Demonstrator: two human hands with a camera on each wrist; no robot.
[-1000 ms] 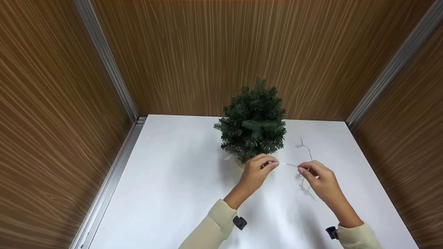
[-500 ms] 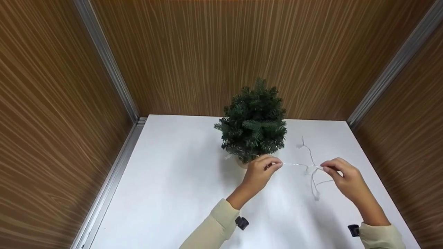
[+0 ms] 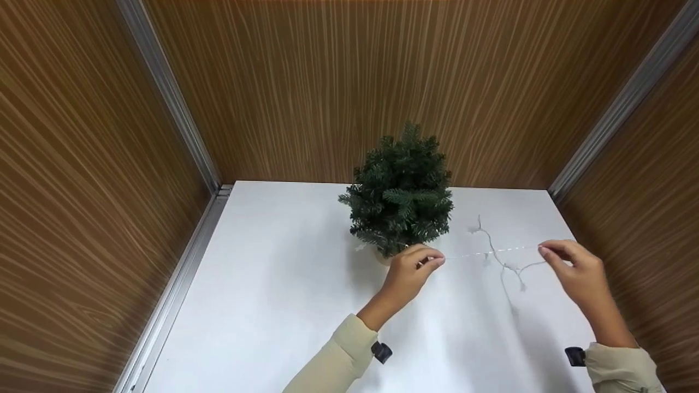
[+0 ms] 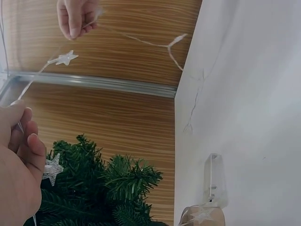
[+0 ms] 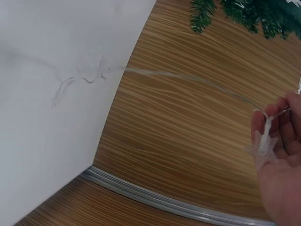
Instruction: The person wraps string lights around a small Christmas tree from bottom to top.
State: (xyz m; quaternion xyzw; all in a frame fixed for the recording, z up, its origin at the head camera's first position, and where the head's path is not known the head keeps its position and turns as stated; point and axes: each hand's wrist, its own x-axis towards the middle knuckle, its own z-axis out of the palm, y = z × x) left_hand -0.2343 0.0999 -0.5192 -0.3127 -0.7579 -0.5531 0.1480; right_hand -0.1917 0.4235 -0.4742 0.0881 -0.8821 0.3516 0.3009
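Note:
A clear string of star lights (image 3: 509,249) stretches between my two hands, to the right of a small green Christmas tree (image 3: 401,191). My left hand (image 3: 409,275) pinches the wire between thumb and fingers, in front of the tree's base. Farther right, my right hand (image 3: 580,273) pinches another part of it; in the right wrist view a translucent star (image 5: 263,149) lies against that palm. Another star (image 4: 65,57) hangs on the stretch between the hands. The loose rest of the string trails on the white table. A silvery star (image 4: 53,168) shows beside the branches.
A clear rectangular box (image 4: 215,181) lies on the white tabletop (image 3: 262,284) beside the tree's light-brown base (image 4: 202,216). Wood-grain panels (image 3: 306,93) with metal edge rails (image 3: 169,98) rise around the back and both sides.
My right hand has moved away to the right, drawing the string out longer and straighter between the hands. The loose strands shifted rightward with it. My left hand has barely moved.

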